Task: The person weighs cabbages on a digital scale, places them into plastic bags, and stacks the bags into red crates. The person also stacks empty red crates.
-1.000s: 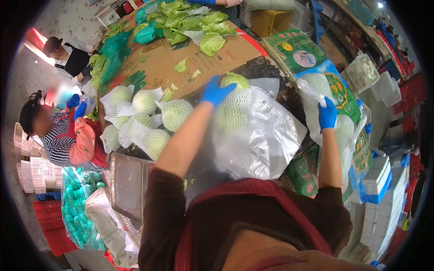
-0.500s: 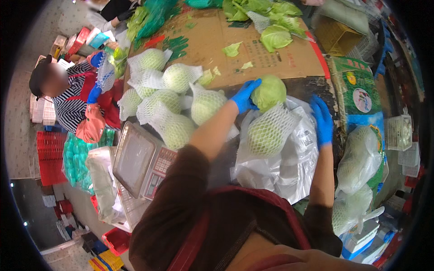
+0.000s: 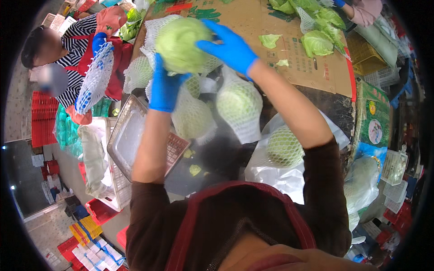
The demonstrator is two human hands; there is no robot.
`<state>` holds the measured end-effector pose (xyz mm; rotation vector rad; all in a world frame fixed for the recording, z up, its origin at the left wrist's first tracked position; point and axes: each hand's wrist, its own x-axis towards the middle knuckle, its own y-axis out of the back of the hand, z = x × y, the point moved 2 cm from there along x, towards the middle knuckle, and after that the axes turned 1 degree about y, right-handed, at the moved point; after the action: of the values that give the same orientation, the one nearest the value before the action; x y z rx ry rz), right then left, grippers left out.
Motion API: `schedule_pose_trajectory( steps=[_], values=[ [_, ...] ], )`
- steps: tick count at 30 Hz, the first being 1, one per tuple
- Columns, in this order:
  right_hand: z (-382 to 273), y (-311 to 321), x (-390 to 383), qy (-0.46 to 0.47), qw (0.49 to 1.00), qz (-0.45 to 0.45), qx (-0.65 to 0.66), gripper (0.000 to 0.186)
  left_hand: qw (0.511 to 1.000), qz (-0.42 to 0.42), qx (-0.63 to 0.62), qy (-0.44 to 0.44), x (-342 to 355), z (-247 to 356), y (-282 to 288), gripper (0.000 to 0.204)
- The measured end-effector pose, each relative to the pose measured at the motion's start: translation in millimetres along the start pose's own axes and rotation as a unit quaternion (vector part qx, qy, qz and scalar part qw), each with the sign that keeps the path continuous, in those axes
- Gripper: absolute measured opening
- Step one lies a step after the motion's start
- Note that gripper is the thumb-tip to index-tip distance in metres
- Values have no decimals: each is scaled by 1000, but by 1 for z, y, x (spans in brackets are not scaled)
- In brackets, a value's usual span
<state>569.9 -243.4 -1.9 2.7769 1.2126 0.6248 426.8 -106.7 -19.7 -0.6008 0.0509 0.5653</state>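
Note:
A bare green cabbage [image 3: 181,47], a little blurred, is held up between my two hands above several cabbages in white foam netting. My left hand [image 3: 165,86] cups its lower left side. At its right side is my right hand [image 3: 230,49], with thumb and fingers spread against it. A netted cabbage [image 3: 238,101] lies on the dark table just below my right hand, another [image 3: 192,113] beside my left wrist. Under my right forearm, one more netted cabbage [image 3: 285,147] rests in a clear plastic bag [image 3: 273,178].
A weighing scale [image 3: 126,131] lies by my left forearm, beside a white crate [image 3: 118,178]. Flattened cardboard [image 3: 298,67] with loose leaves [image 3: 316,43] covers the far table. At left, a co-worker in a striped top [image 3: 81,38] handles foam netting [image 3: 95,79].
The bare cabbage has moved left and away from the plastic bag, lifted above the netted cabbages. My right hand has come from the bag's right side to the cabbage. The view has shifted.

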Motion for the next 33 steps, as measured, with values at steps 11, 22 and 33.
schedule_pose_trajectory(
  steps=[11, 22, 33],
  values=[
    [118, -62, 46, -170, 924, -87, -332, 101, 983, 150, 57, -90, -5, 19, 122, 48],
    [129, -45, 39, -324, 944, -66, 18, 82, 939, 56, 335, -58, 17, -27, 28, 63],
    [128, -31, 41, -223, 938, 194, -182, 61, 885, -18, 463, -38, 91, -54, 37, 61]
  ],
)
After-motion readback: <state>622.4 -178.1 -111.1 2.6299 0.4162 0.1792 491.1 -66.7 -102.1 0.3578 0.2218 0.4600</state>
